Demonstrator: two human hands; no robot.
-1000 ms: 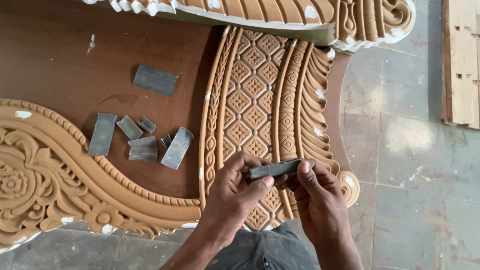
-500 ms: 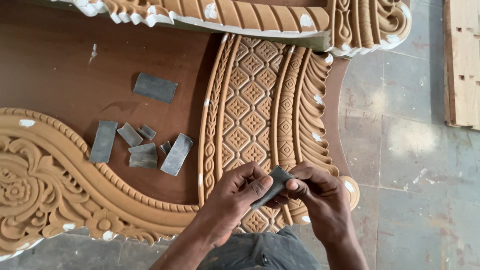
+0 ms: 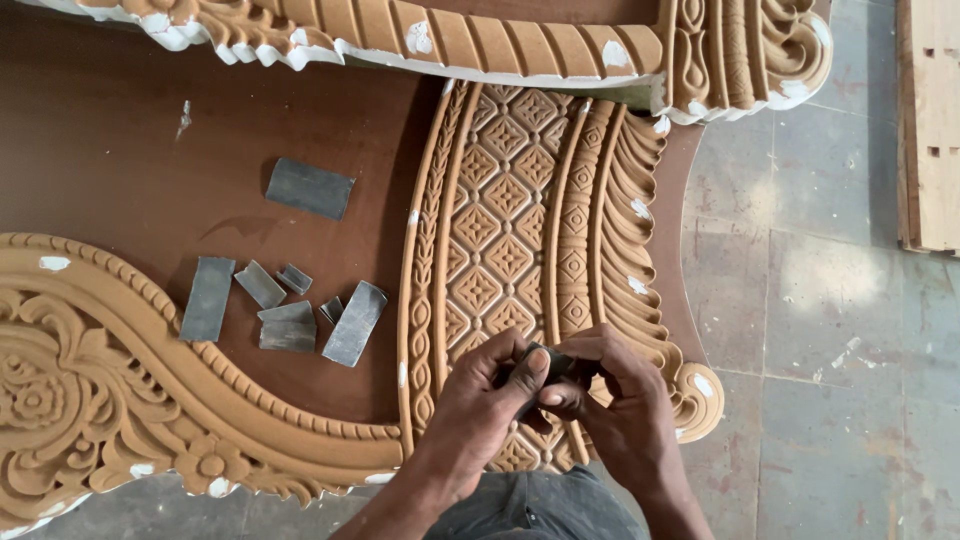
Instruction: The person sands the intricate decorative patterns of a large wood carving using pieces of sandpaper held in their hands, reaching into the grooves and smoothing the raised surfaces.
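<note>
Both hands meet over the lower end of a carved wooden panel [image 3: 520, 210] with a diamond lattice and leaf border. My left hand [image 3: 480, 410] and my right hand [image 3: 620, 410] pinch one small dark grey folded piece of sandpaper [image 3: 545, 365] between thumbs and fingertips; most of it is hidden by the fingers. The hands hover just above or on the carving; contact cannot be told.
Several grey sandpaper scraps [image 3: 290, 310] lie on the dark brown board [image 3: 120, 150], one larger piece [image 3: 310, 188] apart. A scroll-carved border [image 3: 90, 400] curves at left, another carved moulding [image 3: 480, 40] runs along the top. Tiled floor [image 3: 820, 330] and pale wooden planks [image 3: 935, 120] lie right.
The grey piece, held flat between both hands a second ago, is now folded or bunched up inside the fingertips. The hands have drawn closer together and slightly lower in view.
</note>
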